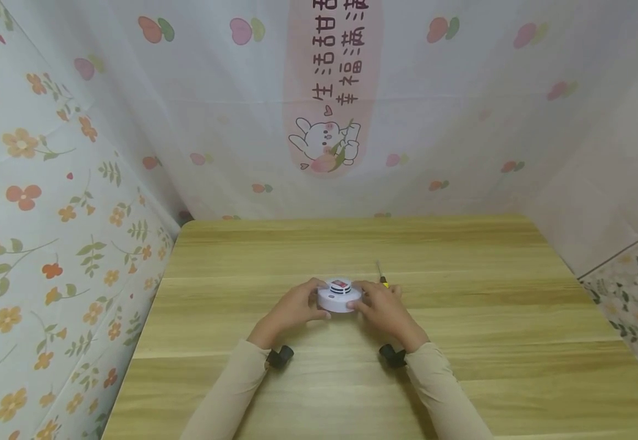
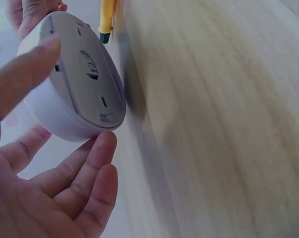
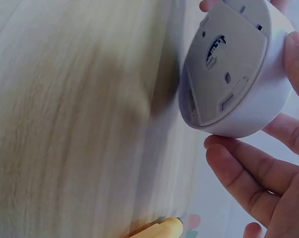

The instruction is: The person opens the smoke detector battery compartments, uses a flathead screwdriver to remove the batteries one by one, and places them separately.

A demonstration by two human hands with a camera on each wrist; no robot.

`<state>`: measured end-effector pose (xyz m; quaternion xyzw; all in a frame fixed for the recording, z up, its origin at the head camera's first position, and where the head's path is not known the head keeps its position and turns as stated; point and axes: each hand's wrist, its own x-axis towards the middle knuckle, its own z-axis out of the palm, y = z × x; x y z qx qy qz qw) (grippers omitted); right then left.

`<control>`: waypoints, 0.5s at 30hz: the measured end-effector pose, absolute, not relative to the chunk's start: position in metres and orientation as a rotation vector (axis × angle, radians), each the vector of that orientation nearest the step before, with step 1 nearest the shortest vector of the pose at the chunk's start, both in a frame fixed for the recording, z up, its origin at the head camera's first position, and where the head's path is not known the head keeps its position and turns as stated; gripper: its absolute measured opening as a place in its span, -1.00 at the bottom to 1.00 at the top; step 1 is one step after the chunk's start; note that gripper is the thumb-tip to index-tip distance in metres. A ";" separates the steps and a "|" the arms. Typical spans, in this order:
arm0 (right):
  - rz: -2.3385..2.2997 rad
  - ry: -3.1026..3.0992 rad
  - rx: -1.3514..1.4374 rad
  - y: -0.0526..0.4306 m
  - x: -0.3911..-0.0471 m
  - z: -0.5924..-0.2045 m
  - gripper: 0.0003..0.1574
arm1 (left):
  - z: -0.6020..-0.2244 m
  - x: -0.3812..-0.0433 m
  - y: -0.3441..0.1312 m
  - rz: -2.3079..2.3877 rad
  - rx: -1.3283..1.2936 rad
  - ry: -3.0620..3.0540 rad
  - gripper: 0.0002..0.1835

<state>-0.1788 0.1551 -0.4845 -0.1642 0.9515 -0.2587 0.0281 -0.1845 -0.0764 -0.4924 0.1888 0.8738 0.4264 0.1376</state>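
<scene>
Near: L sleeve (image 1: 231,388) & R sleeve (image 1: 448,388), both beige; each wrist carries a black cam unit, i.e. L cam (image 1: 280,357) & R cam (image 1: 392,355).

Next: L hand (image 1: 291,308) & R hand (image 1: 383,307), facing each other, both gripping one round white device (image 1: 338,302). Device pos.: btwn hands, approx. at table mid-width. L hand: on device's left side, thumb near, fingers to far side, narrow grip. R hand: on right side, thumb on near wall, other fingers farther round. Device top: slotted, raised centre w/ red & dark label (image 1: 341,283). U/side shows in both wrist views, incl. small slots & a round lettered mark (image 3: 216,52); facing table, near edge raised. Far-edge contact w/ table: can't tell.

Screwdriver (image 1: 382,280), yellow/black handle, just beyond R hand, partly hidden by it; shaft points far. Contact w/ R hand: can't tell.

Wood-grain table (image 1: 517,305) extends past tool. Left: flowered cloth (image 1: 22,244). Far: pale fruit-print curtain (image 1: 220,98) w/ rabbit motif (image 1: 324,140).
</scene>
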 end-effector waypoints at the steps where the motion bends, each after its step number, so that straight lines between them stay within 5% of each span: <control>1: -0.803 2.940 -0.509 0.155 -0.178 -0.484 -0.36 | -0.492 -0.184 -0.077 1.240 0.546 2.529 -0.38; 15: -0.884 2.903 -0.497 0.159 -0.176 -0.479 -0.28 | -0.487 -0.181 -0.075 1.287 0.434 2.572 -0.49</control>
